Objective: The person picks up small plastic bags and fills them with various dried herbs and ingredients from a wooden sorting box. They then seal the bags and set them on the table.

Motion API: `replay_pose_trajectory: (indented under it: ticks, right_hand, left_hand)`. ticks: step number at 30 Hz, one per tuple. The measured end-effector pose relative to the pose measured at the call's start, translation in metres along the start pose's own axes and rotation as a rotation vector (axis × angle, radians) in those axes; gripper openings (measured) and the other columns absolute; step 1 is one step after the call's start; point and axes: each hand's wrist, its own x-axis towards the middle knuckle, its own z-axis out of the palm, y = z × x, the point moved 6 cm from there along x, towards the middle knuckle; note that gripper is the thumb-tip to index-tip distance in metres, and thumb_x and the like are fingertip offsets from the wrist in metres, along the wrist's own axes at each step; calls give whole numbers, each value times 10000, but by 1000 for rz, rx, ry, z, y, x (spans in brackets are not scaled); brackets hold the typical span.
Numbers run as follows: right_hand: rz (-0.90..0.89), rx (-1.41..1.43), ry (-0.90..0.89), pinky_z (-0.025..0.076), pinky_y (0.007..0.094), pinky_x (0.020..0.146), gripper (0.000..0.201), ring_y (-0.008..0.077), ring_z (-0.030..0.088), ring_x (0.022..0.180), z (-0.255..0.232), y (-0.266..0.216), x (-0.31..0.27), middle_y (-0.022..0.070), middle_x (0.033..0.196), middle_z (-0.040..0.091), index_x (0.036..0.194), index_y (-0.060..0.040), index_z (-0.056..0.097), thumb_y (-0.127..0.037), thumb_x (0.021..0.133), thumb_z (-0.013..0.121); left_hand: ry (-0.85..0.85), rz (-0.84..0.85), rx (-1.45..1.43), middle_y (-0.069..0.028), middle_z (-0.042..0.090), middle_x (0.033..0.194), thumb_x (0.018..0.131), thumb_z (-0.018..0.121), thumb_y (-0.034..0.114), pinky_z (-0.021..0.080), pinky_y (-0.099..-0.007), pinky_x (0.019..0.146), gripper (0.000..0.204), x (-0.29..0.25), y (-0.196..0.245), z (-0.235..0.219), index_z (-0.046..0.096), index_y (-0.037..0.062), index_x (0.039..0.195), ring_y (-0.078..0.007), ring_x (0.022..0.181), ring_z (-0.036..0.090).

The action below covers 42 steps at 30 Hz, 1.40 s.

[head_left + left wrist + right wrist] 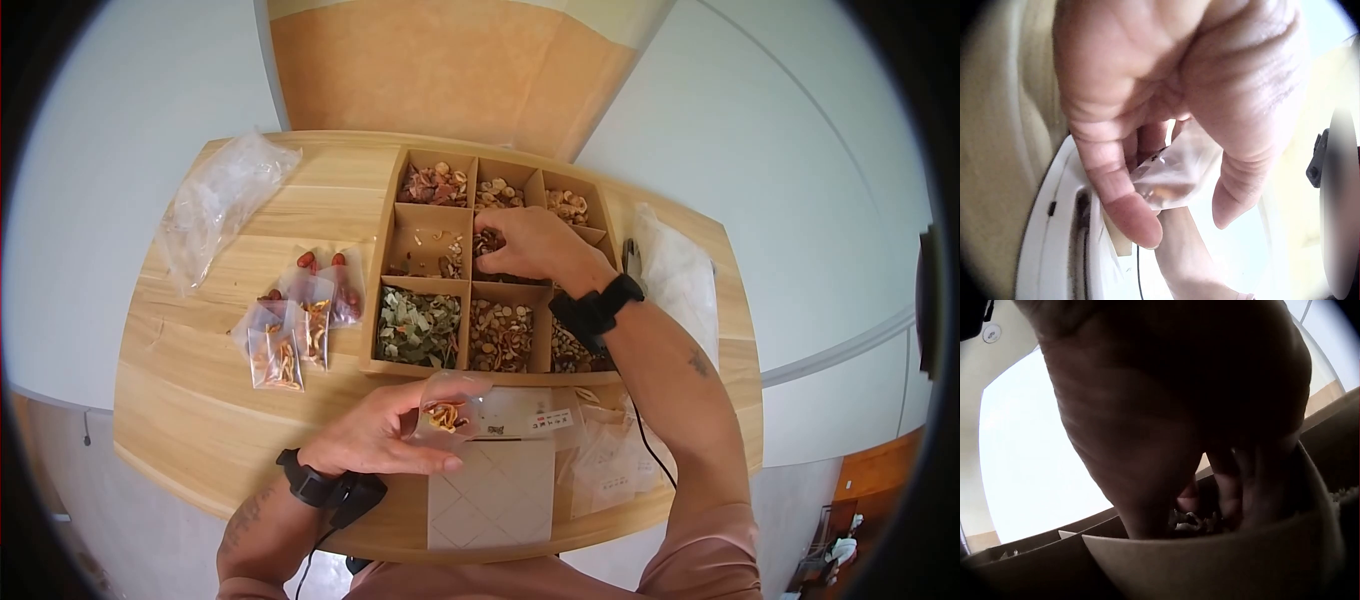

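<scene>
The left hand [385,432] holds a small clear bag [447,412] with dried slices in it, in front of the divided box [420,372]. In the left wrist view the bag [1169,181] sits between the curled fingers and the palm. The right hand [540,245] reaches down into the middle compartment of the box, fingertips among dark dried pieces [488,242]. Seen from the right wrist, the fingers of the right hand [1172,425] dip behind a cardboard wall to dried bits [1194,520]; what they pinch, if anything, is hidden.
Several filled clear bags [275,358] lie left of the box. An empty-looking plastic bag [225,205] is at the back left, another [680,270] at the right. A patterned white sheet [490,500] and flat clear bags [610,460] lie at the front edge.
</scene>
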Motion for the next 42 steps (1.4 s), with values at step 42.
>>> replay_pose_trajectory:
  ticks: [42]
  right_hand:
    - [123,709,12,557,244,672,219,119,684,733,-58,-42,-73,54,860,665,1050,15,675,-47,843,712]
  left_hand:
    - [76,30,-12,-105,537,1171,790,791,49,558,-363,829,846,-5,-6,-4,368,133,1518,-225,1059,613]
